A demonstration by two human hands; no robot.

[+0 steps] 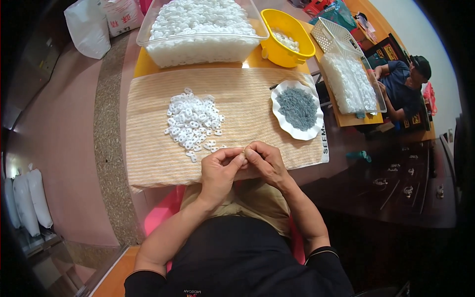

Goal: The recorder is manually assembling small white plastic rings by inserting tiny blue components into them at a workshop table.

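My left hand (219, 170) and my right hand (266, 162) meet at the near edge of the cloth, thumbs and forefingers pinched together. Whatever they pinch is too small and covered to make out. Just beyond my left hand lies a loose pile of small white plastic pieces (193, 119), each with two holes. A few of them are scattered close to my fingers. Farther right, a white wavy-rimmed dish (282, 123) holds a heap of tiny grey-blue parts (298, 108).
A large clear bin (198, 49) full of white pieces stands at the back. Beside it is a yellow basin (287, 58) with some pieces inside. A striped cloth (153, 143) covers the table. At the right, another person (401, 89) sits by a clear bin (349, 86).
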